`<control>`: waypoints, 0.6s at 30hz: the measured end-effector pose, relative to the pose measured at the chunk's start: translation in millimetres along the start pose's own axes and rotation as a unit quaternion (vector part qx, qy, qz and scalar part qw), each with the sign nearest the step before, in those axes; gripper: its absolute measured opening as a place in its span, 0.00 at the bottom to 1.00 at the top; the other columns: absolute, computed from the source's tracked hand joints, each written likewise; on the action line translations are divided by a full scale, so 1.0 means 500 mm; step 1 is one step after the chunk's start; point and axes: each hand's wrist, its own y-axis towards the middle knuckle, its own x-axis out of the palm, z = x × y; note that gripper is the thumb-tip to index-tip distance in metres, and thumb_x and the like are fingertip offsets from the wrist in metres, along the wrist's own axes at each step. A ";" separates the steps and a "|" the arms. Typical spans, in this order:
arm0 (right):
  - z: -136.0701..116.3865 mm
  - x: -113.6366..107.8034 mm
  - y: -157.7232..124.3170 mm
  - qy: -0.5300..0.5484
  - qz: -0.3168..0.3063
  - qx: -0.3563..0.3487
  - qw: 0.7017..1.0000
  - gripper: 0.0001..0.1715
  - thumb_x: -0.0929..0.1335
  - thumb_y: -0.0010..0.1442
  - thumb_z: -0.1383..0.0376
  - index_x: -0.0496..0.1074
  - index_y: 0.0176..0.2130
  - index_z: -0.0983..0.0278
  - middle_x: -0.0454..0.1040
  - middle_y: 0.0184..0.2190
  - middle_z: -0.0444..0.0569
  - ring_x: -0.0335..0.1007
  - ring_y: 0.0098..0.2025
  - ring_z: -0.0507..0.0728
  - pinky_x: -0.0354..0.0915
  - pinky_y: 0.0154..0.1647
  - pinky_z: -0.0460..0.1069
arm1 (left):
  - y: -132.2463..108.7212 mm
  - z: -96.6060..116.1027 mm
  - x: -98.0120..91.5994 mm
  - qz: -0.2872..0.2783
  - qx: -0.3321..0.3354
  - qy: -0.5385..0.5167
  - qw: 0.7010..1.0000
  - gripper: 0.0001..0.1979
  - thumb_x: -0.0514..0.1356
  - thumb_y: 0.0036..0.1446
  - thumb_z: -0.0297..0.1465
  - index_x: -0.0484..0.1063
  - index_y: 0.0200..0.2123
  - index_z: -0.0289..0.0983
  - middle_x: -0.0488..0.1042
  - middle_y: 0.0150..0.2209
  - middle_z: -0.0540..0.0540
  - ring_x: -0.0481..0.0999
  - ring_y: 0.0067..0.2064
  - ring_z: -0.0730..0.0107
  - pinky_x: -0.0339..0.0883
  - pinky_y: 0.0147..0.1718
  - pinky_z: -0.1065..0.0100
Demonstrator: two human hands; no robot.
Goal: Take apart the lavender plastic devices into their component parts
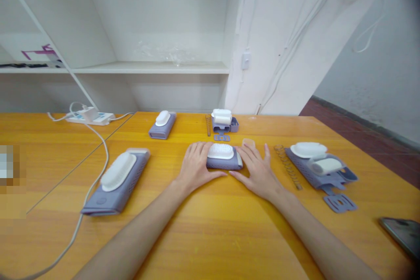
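A small lavender box with a white bristled top [222,156] lies on the yellow table [210,227] in front of me. My left hand [194,166] rests flat against its left side, fingers stretched out. On its right side my right hand [257,169] lies flat too, fingers spread and touching the box's edge. Neither hand wraps around it.
A larger assembled lavender unit [116,181] lies at the left, a smaller one [162,125] farther back. Disassembled parts with springs sit at back centre [223,123] and at the right [320,167]. A power strip [89,117] with a white cable is back left. A phone [402,232] is at the right edge.
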 end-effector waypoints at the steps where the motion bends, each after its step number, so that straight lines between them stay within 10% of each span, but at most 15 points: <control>1: 0.000 -0.001 0.001 0.002 -0.003 -0.001 1.000 0.38 0.62 0.60 0.47 0.54 0.62 0.61 0.63 0.59 0.55 0.52 0.63 0.66 0.25 0.62 0.72 | 0.000 0.000 0.001 0.000 0.002 0.006 1.000 0.40 0.62 0.42 0.55 0.60 0.53 0.38 0.69 0.49 0.38 0.67 0.52 0.50 0.58 0.54 0.50; 18: -0.008 -0.049 0.005 0.017 -0.010 -0.031 0.999 0.33 0.67 0.54 0.47 0.64 0.54 0.61 0.67 0.49 0.56 0.60 0.51 0.65 0.52 0.50 0.60 | -0.004 0.004 0.000 0.010 0.037 0.090 0.995 0.45 0.59 0.39 0.60 0.61 0.52 0.34 0.70 0.46 0.36 0.69 0.48 0.48 0.59 0.47 0.53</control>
